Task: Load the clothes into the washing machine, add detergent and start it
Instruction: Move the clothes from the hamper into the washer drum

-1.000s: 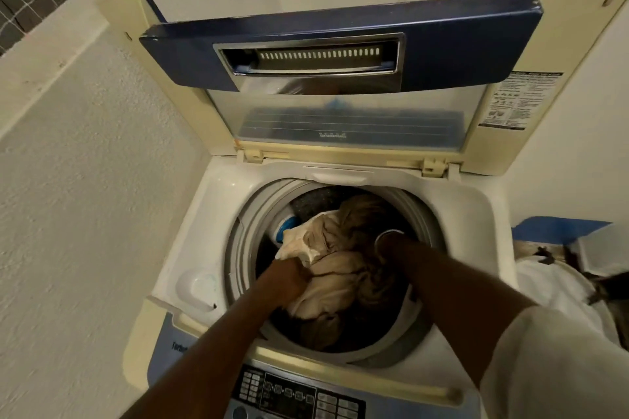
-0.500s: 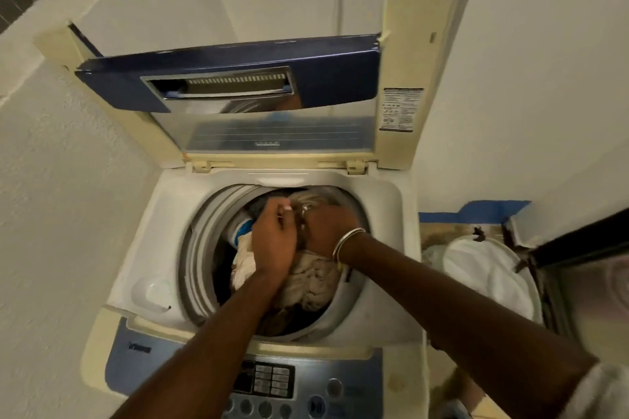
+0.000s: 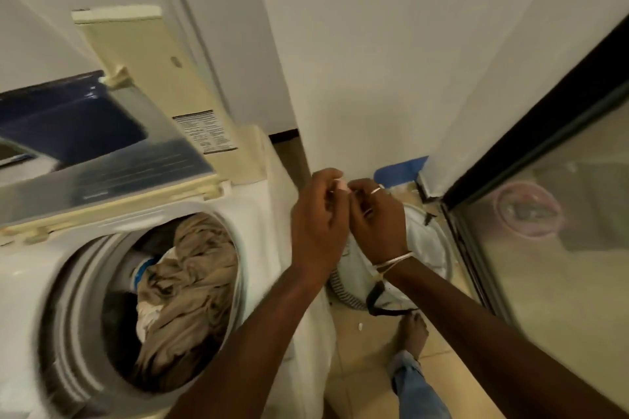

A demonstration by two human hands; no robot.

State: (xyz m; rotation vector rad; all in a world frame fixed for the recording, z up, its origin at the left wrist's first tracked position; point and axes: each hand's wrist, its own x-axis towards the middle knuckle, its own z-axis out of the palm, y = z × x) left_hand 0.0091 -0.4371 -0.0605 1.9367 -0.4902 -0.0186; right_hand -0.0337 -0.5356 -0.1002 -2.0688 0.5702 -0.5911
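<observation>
The top-loading washing machine (image 3: 262,214) stands at the left with its lid (image 3: 102,160) raised. Beige and tan clothes (image 3: 194,286) fill the drum, with a bit of white and blue cloth under them. Both my hands are out of the drum, to the right of the machine and above a white laundry bag (image 3: 425,248) on the floor. My left hand (image 3: 318,218) and my right hand (image 3: 376,218) are close together with curled fingers. I see nothing held in either, though the picture is blurred.
A white wall corner (image 3: 340,78) rises just behind my hands. A dark-framed glass door (image 3: 561,265) runs along the right. My bare foot (image 3: 415,326) and jeans leg stand on the tan floor tiles beside the bag. A blue object (image 3: 401,170) lies by the wall.
Both hands left the drum and swung right, over the laundry bag. The clothes stayed in the drum. My head turned to the right.
</observation>
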